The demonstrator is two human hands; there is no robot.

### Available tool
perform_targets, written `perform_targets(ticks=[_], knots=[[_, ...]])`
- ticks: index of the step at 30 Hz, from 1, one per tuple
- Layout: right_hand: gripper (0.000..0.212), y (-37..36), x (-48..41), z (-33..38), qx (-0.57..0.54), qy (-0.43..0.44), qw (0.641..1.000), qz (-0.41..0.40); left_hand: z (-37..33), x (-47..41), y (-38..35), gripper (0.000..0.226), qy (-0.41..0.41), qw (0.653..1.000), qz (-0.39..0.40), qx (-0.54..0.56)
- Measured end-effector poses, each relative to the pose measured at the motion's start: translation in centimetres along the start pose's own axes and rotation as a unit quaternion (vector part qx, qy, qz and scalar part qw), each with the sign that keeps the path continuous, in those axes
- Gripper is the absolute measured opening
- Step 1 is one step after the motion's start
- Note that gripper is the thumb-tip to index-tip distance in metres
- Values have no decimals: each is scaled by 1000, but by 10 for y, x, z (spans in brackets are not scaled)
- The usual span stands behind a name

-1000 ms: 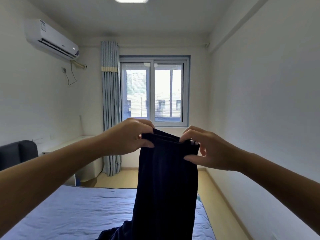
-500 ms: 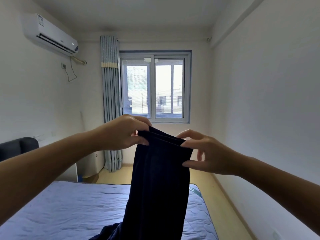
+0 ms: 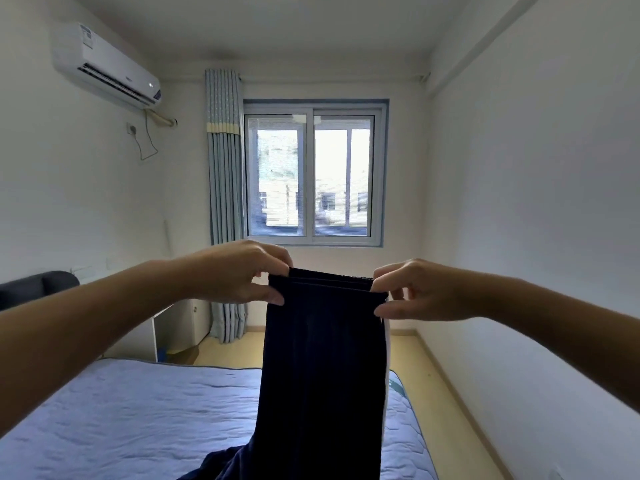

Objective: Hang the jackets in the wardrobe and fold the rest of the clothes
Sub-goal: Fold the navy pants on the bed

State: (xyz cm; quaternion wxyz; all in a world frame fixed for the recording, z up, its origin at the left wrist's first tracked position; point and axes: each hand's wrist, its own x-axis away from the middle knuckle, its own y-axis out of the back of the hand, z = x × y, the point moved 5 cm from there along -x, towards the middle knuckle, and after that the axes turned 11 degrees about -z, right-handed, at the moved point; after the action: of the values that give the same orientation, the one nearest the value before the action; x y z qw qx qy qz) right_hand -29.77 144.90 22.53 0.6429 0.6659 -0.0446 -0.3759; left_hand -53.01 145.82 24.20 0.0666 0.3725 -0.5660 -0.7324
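**Navy trousers held up by the waistband, over the bed**

Both hands are up in front of the window (image 3: 313, 178). The left hand (image 3: 242, 271) pinches one end of the waistband and the right hand (image 3: 415, 292) pinches the other, each grip narrow and closed on cloth. The dark navy trousers (image 3: 322, 375) hang straight down between them, with a white stripe on the right edge. Their lower part trails onto the bed (image 3: 121, 427) at the bottom of view.

The danger, as I read it, is that these are fingertip pinches on a layered waistband. One layer could slip free and the legs fall out of line. The trailing end might also drag and bunch on the cover as the trousers are lowered, spoiling the fold.

The bed cover is blue, quilted and lightly creased. The room is narrow and white-walled, with a striped curtain (image 3: 225, 202) left of the window. An air conditioner (image 3: 104, 67) sits high on the left wall, with a white desk (image 3: 166, 327) below it. Pale wood floor (image 3: 426, 375) runs along the right.
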Motion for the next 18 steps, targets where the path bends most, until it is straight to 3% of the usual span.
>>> perform_targets(ticks=[4, 6, 9, 10, 13, 15, 18], knots=[[46, 10, -11, 5, -23, 10, 998, -56, -3, -6, 3, 27, 30, 996, -56, 63], [35, 18, -18, 5, -39, 6, 995, -94, -1, -12, 9, 35, 57, 987, -113, 100], [3, 31, -26, 3, -92, -5, 985, -146, 6, -19, 18, 18, 99, 955, -205, 193], [8, 36, -28, 2, -101, -9, 982, -162, 8, -22, 20, 24, 113, 945, -216, 219], [26, 46, -32, 0, -120, -29, 966, -225, 10, -32, 20, 40, 159, 940, -168, 251], [34, 49, -34, -8, -129, -79, 952, -268, 10, -40, 24, 31, 171, 946, -140, 239], [47, 43, -33, -26, -238, -227, 935, -133, 12, -45, 22, 15, 185, 933, -102, 291]])
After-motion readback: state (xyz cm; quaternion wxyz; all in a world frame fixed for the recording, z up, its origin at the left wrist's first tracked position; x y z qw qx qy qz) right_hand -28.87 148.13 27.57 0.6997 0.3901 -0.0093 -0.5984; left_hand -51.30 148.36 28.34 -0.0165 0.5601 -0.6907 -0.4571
